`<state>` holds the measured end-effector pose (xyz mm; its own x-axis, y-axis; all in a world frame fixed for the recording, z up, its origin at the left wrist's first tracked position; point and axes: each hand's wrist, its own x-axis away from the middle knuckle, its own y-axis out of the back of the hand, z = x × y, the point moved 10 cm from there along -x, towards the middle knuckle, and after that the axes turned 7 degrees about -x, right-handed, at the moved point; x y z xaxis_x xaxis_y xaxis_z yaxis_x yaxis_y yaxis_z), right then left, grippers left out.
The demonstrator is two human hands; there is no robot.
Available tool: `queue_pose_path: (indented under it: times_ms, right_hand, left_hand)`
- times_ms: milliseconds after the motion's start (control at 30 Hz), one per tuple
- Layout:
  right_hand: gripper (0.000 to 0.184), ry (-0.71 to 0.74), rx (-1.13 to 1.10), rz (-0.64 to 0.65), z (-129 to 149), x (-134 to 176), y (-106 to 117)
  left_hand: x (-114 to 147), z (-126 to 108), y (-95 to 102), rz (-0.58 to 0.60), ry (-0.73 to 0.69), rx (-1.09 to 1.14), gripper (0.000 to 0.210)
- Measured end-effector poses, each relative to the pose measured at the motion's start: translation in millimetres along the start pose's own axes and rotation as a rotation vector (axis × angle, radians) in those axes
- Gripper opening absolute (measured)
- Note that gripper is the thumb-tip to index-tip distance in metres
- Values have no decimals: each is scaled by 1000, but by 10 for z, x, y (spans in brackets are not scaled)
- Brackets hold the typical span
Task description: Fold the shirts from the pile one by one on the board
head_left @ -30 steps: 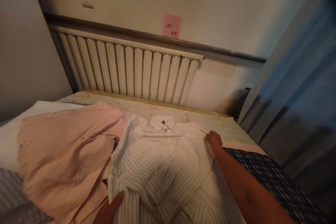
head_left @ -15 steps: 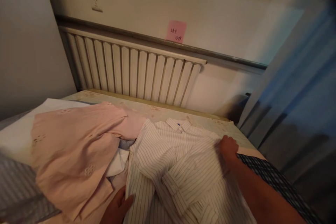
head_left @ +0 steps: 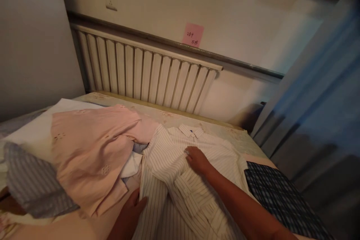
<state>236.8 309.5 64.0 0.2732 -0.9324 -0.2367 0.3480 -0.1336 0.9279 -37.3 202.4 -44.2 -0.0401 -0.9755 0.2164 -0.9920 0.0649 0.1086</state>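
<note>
A white shirt with thin dark stripes lies spread on the bed, its collar toward the wall. My right hand rests flat on the shirt's chest just below the collar, fingers bent on the cloth. At the shirt's lower left edge my left hand presses on the hem, fingers apart. Whether either hand pinches the fabric is unclear.
A pink garment lies crumpled to the left, over white and grey striped cloth. A dark checked garment lies at the right. Behind the bed stand a radiator, a wall with a pink note, and a blue curtain.
My right hand has moved from the shirt's right shoulder leftward to its chest. The striped shirt has shifted right, off the pink garment. The view has swung left.
</note>
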Motion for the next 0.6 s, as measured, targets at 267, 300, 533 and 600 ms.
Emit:
queue_pose_path:
  times_ms: [267, 300, 533, 600]
  right_hand:
    - [41, -199, -122, -247, -609, 2018, 662]
    - [41, -280, -112, -265, -755, 2353, 740]
    - [47, -823, 4, -232, -1302, 4384, 1008]
    - [48, -893, 16, -220, -1319, 4648, 1031]
  left_hand:
    - [246, -275, -131, 120, -43, 59, 55]
    - [301, -299, -132, 126, -67, 47, 56]
    - [821, -222, -22, 110, -124, -155, 58]
    - [1012, -186, 24, 100, -123, -151, 60]
